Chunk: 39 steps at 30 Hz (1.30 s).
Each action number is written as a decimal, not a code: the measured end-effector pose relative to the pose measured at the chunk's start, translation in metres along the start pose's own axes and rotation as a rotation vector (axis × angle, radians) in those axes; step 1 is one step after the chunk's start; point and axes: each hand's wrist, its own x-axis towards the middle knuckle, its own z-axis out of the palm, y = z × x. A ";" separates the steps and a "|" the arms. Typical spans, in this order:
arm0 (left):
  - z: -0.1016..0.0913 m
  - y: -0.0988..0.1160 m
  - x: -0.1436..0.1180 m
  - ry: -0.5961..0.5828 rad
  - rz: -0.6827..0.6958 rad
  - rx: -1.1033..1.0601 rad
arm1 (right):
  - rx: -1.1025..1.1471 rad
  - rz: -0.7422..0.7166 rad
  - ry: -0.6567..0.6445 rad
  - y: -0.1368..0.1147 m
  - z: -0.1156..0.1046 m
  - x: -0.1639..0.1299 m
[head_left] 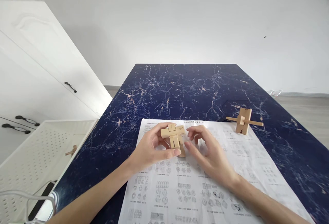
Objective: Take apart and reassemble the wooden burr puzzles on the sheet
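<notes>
My left hand [151,145] is closed around a partly joined wooden burr puzzle [174,136], light in colour with dark marks on its faces. One block of it lies crosswise on top, and a narrower piece points down toward my thumb. Just right of it, my right hand [208,148] has its fingers curved and apart, with nothing seen between them. Its thumb and fingertips are close to the puzzle's right side; whether the thumb touches it I cannot tell. Under both hands lies a large printed diagram sheet [149,213].
A second wooden puzzle [244,121], made of crossed pieces, stands on the sheet's upper right edge. The blue marbled table [174,90] reaches toward a white wall. At the left are a white perforated basket [33,158] with a small wooden piece [71,151], a cable [31,193] and white cabinets [38,56].
</notes>
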 end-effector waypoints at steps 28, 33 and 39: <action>-0.004 -0.003 0.000 0.087 -0.003 0.050 | 0.602 0.332 -0.175 0.006 -0.005 0.005; -0.001 0.000 -0.001 0.113 -0.015 0.172 | 0.474 0.344 -0.166 0.004 -0.002 0.004; 0.002 -0.001 -0.002 0.182 0.043 0.315 | 0.343 0.238 -0.127 0.008 -0.003 0.004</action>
